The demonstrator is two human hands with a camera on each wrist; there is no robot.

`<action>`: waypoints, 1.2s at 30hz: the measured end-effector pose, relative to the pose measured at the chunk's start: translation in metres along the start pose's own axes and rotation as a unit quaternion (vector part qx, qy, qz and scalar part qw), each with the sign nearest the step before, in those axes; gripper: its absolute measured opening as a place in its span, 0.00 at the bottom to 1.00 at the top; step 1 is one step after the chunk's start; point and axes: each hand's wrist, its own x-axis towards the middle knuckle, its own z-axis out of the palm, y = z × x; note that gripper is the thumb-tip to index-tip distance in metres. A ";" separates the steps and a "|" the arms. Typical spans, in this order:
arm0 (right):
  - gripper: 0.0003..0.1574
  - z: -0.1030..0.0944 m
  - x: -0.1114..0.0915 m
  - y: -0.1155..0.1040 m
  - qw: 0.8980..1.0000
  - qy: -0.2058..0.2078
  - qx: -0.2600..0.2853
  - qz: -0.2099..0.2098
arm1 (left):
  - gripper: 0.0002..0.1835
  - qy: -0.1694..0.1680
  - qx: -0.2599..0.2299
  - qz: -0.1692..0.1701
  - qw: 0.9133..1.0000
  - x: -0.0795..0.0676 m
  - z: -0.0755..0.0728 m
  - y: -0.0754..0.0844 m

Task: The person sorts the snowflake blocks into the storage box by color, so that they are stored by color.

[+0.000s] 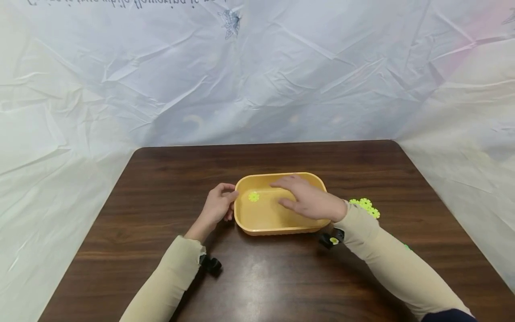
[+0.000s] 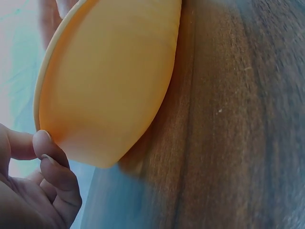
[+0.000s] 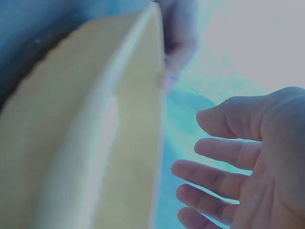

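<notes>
A yellow plastic basin (image 1: 265,232) with rounded corners stands on the dark wooden table. My left hand (image 1: 217,203) holds its left end, thumb and fingers at the rim; the left wrist view shows these fingertips (image 2: 43,138) against the basin's edge. Inside, toward the left, lies one small yellow-green flower-shaped piece (image 1: 254,197). Over the right half of the basin my right hand (image 1: 303,197) reaches in from the right, fingers apart. That hand's fingers (image 3: 209,176) look extended and hold nothing in the right wrist view.
Several more yellow-green flower-shaped pieces (image 1: 364,206) lie on the table right of the basin, partly behind my right sleeve (image 1: 386,250). A bit of green (image 1: 407,247) shows by that forearm. Wrinkled pale cloth (image 1: 257,89) hangs behind the table (image 1: 169,170) and along its sides.
</notes>
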 end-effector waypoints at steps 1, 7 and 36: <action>0.28 -0.006 -0.005 0.000 1.000 0.010 0.004 0.002 | 0.16 0.000 -0.001 0.001 1.000 0.000 0.000 0.000; 0.27 -0.039 -0.040 0.007 0.996 0.081 0.014 0.044 | 0.17 -0.003 0.000 -0.006 1.000 -0.002 0.002 -0.002; 0.35 -0.045 -0.129 0.136 0.949 -0.075 -0.034 0.305 | 0.16 -0.010 -0.009 -0.014 1.000 -0.005 0.004 -0.001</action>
